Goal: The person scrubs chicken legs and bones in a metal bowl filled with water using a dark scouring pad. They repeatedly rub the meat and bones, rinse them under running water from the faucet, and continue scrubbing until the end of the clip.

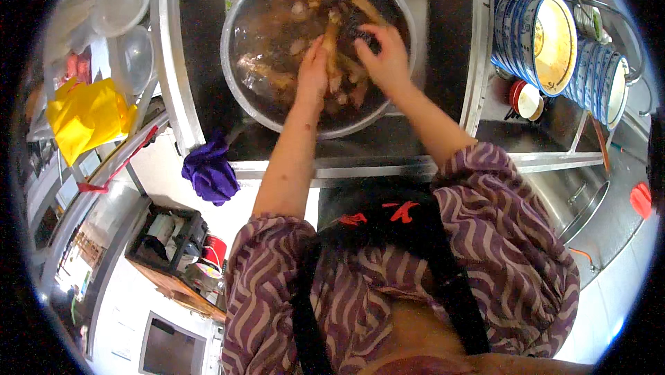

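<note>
A large round metal basin (227,58) stands in the stainless-steel sink, filled with brownish water and several pieces of bone and meat. My left hand (313,68) grips a long, pale brown bone (332,27), its knobbly end pointing away from me. To its right my right hand (384,58) is over the water, thumb and fingers spread around a dark patch; whether that is a held thing or only water, I cannot tell. Beyond my right fingertips lies another long bone (363,3) with a whitish end. More pieces lie partly under water, blurred.
Stacked blue-and-white bowls (556,45) lean on their sides at the right, near a red cup (524,99). A purple cloth (210,170) hangs over the sink's front left rim. Clear plastic containers (122,1) and a yellow cloth or bag (88,115) are at the left.
</note>
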### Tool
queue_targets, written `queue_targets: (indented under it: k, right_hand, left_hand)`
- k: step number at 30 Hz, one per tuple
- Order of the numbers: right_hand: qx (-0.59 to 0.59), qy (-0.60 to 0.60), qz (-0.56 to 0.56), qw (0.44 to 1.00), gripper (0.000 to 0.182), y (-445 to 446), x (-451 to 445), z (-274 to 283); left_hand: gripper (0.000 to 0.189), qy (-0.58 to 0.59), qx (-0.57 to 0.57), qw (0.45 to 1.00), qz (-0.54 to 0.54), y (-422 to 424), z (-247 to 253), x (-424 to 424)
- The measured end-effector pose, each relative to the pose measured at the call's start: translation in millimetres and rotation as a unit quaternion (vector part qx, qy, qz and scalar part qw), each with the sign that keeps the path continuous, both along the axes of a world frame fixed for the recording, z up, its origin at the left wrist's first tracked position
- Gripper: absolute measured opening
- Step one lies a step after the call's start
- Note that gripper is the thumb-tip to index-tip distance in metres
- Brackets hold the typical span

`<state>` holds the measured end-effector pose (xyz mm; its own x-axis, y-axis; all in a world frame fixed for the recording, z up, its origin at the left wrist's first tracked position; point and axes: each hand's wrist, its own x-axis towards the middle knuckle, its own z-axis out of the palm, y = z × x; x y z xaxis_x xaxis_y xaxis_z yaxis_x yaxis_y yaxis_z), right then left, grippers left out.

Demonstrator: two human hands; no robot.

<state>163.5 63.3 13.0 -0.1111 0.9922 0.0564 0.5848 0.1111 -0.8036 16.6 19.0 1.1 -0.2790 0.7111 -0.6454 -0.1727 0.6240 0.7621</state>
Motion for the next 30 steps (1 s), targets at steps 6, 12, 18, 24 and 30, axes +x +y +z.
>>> queue_targets:
  k: [6, 12, 18, 24, 30]
  right_hand:
    - [-0.134, -0.138, 0.076, 0.978, 0.027, 54, -42, -36]
    - [-0.062, -0.086, 0.115, 0.988, 0.025, -6, -56, -8]
    - [-0.163, -0.226, 0.136, 0.951, 0.024, 61, -55, -26]
    - [-0.134, -0.203, 0.139, 0.96, 0.028, -13, -39, -15]
    - [-0.097, -0.262, 0.141, 0.95, 0.023, 51, -58, -49]
  left_hand:
    - [0.038, 0.028, 0.005, 0.998, -0.049, -1, -6, 18]
    - [0.033, 0.11, 0.118, 0.987, 0.007, -25, -77, -6]
    - [0.043, 0.194, 0.052, 0.949, -0.242, -6, -7, 8]
    - [0.04, 0.329, 0.002, 0.887, -0.325, -27, -4, 10]
    - [0.035, 0.434, 0.111, 0.807, -0.383, -23, 2, 18]
